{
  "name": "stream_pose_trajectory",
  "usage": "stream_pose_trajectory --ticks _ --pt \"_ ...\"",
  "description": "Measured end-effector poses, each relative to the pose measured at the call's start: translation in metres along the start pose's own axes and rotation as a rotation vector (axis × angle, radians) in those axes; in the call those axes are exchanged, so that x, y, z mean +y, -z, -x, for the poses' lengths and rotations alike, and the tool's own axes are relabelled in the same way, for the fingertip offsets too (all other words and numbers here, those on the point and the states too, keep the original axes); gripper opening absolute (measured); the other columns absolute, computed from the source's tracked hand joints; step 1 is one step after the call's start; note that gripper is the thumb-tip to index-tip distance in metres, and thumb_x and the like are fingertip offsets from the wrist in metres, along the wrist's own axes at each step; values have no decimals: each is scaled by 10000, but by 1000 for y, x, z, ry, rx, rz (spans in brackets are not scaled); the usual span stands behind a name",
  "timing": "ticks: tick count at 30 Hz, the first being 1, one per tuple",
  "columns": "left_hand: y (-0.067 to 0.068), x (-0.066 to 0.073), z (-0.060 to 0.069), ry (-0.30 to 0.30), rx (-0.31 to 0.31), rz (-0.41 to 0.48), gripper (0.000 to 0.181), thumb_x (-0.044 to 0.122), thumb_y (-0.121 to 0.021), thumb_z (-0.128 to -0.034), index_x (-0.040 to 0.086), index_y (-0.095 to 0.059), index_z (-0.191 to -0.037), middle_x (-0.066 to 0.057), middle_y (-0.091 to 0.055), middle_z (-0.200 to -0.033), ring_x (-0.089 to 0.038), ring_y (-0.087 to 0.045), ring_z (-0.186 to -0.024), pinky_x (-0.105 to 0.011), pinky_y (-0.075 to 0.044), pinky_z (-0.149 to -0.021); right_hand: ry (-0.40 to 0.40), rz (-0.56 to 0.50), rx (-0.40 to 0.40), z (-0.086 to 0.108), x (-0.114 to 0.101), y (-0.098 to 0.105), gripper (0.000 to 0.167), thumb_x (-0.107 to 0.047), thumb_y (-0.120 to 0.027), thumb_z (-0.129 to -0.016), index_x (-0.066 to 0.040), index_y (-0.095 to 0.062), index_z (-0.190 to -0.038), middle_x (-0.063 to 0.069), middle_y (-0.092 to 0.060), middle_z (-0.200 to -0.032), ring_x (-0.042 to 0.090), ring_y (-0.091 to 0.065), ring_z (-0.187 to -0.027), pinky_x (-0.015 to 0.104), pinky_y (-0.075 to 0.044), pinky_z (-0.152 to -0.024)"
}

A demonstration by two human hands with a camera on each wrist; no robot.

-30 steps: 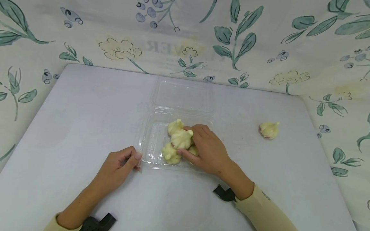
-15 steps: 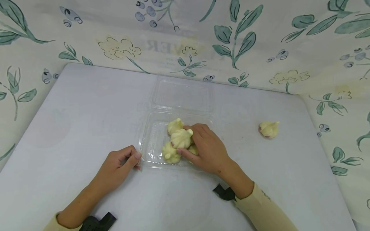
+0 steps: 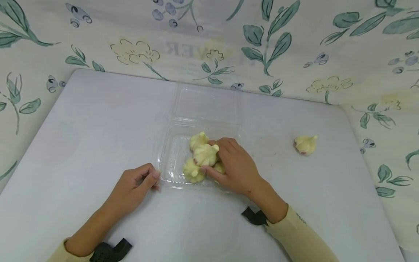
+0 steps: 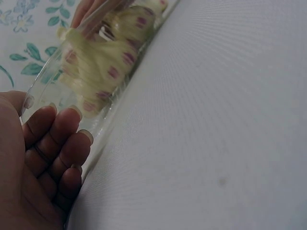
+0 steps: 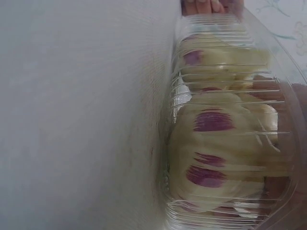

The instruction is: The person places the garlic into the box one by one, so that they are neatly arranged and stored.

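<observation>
A clear plastic clamshell container [image 3: 173, 160] lies on the table with its lid [image 3: 206, 105] folded back. Several pale yellow garlic bulbs, which look like models with purple patches, are bunched inside it. My right hand [image 3: 237, 167] reaches in and grips the top garlic bulb [image 3: 205, 155] between thumb and fingers; another bulb [image 3: 194, 171] is beside it. At the container's near left corner, my left hand [image 3: 135, 187] pinches the rim. The left wrist view shows the left thumb and fingers [image 4: 64, 129] at the plastic edge. Through the ribbed wall in the right wrist view, a bulb [image 5: 211, 153] shows.
One more garlic bulb [image 3: 305, 145] lies apart on the white table [image 3: 98, 120], to the right. A leaf-and-flower patterned cloth [image 3: 196, 40] rises behind the table and down its sides. Dark wrist mounts [image 3: 111, 251] are on both forearms.
The head view has tilted very slightly. Both hands, the container and the garlic bulbs otherwise stay as they were.
</observation>
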State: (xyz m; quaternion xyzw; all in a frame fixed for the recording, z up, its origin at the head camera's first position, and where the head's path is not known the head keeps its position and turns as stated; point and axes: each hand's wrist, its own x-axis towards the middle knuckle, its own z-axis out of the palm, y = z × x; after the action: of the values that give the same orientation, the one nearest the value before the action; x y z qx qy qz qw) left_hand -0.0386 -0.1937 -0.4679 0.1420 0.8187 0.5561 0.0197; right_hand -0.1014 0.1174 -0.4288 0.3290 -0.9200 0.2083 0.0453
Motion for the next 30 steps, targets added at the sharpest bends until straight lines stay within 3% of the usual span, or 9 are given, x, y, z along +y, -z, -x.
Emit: stream_pose_trajectory --ticks 21,30 --pt "0 0 0 6 -1 4 281 85 -586 -1075 207 -604 -823 85 -664 -748 -139 -647 -718 -246 -501 -674 -20 1 -14 -1 -1 1 678 -502 -702 -965 -24 -561 -1425 86 -612 -1274 256 -511 -1279 381 -433 -1088" --pt "0 -1 0 -1 1 -2 283 83 -582 -1076 206 -603 -823 90 -667 -746 -137 -649 -714 -247 -500 -670 -103 0 -45 0 -5 4 724 -514 -762 -943 -68 -528 -1463 83 -603 -1317 226 -525 -1292 415 -598 -836"
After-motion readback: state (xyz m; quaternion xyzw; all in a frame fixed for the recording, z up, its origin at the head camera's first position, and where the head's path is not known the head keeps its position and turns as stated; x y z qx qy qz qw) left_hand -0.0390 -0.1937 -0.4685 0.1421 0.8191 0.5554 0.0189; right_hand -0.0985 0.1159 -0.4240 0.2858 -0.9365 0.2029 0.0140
